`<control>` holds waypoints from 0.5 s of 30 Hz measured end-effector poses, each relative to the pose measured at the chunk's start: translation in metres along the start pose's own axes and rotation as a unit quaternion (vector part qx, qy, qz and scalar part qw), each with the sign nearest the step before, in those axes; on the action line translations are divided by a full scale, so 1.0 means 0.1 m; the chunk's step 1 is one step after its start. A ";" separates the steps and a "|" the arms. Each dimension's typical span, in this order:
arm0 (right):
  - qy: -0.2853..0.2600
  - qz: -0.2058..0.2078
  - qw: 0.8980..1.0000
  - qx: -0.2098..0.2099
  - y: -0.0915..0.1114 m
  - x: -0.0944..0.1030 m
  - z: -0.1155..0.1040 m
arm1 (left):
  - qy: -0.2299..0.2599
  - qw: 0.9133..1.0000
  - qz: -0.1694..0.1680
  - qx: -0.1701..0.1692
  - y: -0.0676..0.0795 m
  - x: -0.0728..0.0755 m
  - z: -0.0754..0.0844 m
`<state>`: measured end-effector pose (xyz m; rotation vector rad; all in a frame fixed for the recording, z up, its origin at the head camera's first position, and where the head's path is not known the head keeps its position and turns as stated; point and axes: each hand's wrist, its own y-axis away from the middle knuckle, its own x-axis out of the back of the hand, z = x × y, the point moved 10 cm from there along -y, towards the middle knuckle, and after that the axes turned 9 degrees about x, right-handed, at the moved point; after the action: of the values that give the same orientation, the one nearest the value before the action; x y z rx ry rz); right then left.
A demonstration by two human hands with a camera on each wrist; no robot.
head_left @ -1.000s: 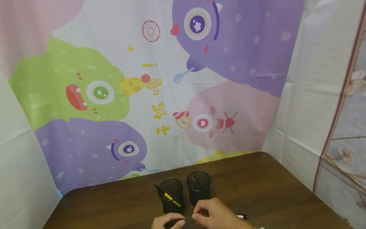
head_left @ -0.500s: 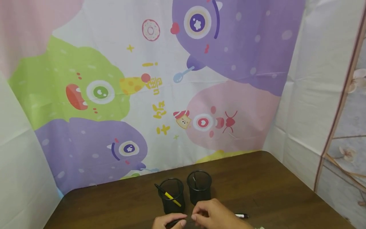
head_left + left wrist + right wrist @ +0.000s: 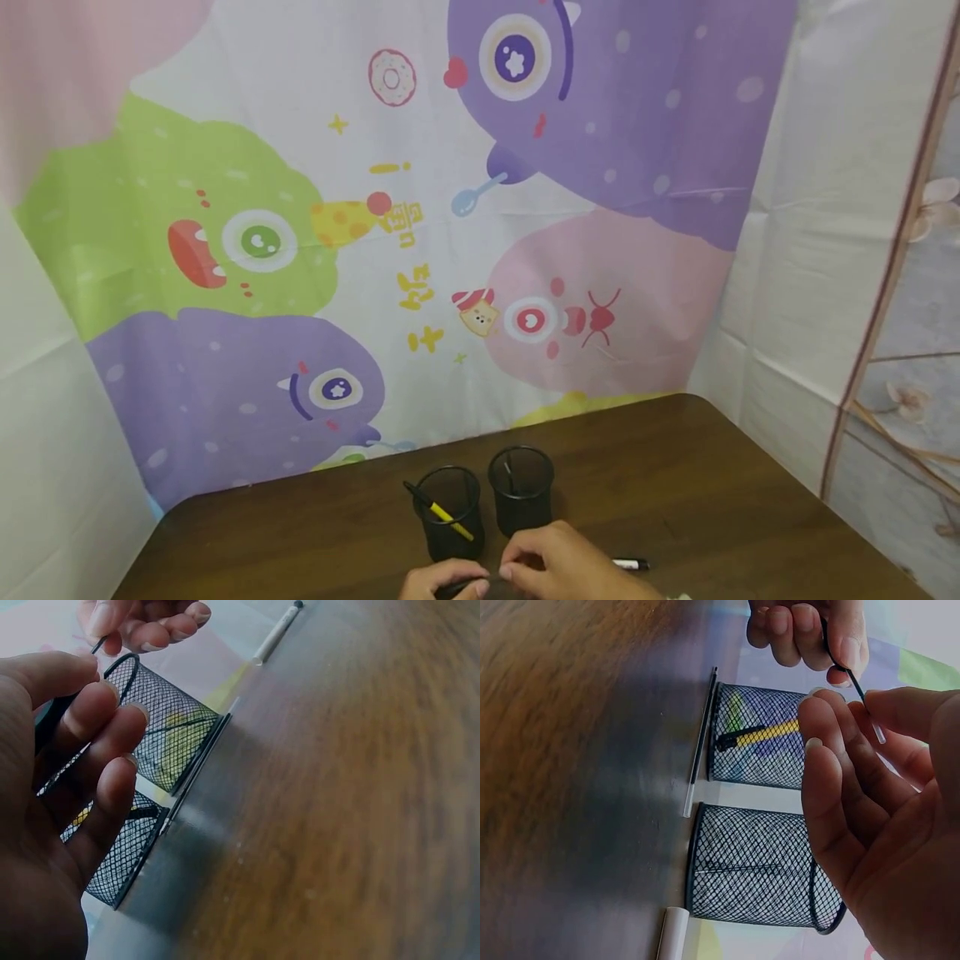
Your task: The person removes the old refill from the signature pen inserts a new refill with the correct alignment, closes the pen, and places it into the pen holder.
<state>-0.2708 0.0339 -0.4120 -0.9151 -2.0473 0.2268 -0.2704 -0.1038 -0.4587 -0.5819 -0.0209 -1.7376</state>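
At the table's near edge, my left hand point(image 3: 446, 579) grips a dark pen barrel point(image 3: 52, 720), mostly hidden by the fingers. My right hand point(image 3: 558, 562) pinches a thin black pen refill point(image 3: 861, 694) with a pale, clear end. The refill spans the small gap between both hands and appears to meet the barrel. Just beyond the left hand stands a black mesh cup point(image 3: 453, 546) holding a yellow-and-black pen point(image 3: 447, 514). A second mesh cup point(image 3: 522, 510), with a thin rod inside, stands behind the right hand.
A white marker with a black end point(image 3: 632, 564) lies right of the right hand. Along the cups' near side lies a slim dark stick with a clear end point(image 3: 700, 750). The brown table point(image 3: 285, 533) backs onto a cartoon-printed cloth point(image 3: 442, 250).
My right fingertips have shifted slightly left and the left fingertips slightly right, narrowing the gap between them. Cups and marker stay put.
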 end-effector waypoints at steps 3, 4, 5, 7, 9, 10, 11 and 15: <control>0.013 0.001 1.000 0.007 -0.01 0.00 -0.02 | -0.006 1.000 0.006 -0.012 0.00 0.01 0.01; 0.018 0.001 1.000 0.009 -0.01 0.00 -0.03 | -0.008 1.000 0.009 -0.015 0.00 0.01 0.01; 0.024 0.002 1.000 0.013 -0.01 0.00 -0.03 | -0.011 1.000 0.013 -0.020 0.00 0.01 0.02; 0.035 0.003 0.999 0.019 -0.01 0.00 -0.04 | -0.016 0.999 0.020 -0.027 0.01 0.01 0.02; 0.037 0.004 0.999 0.023 -0.01 0.00 -0.04 | -0.014 0.999 0.024 -0.031 0.02 0.01 0.02; 0.037 0.005 0.999 0.025 -0.01 0.00 -0.04 | -0.016 0.999 0.028 -0.035 0.02 0.01 0.02; 0.037 0.005 0.999 0.027 -0.01 0.00 -0.04 | -0.018 0.999 0.031 -0.038 0.02 0.01 0.03; 0.035 0.006 0.999 0.026 -0.01 0.01 -0.03 | -0.031 0.997 0.040 -0.052 0.02 0.03 0.04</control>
<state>-0.2697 0.0329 -0.4095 -0.8909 -1.9625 0.2506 -0.2677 -0.1056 -0.4544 -0.7033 0.0486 -1.6490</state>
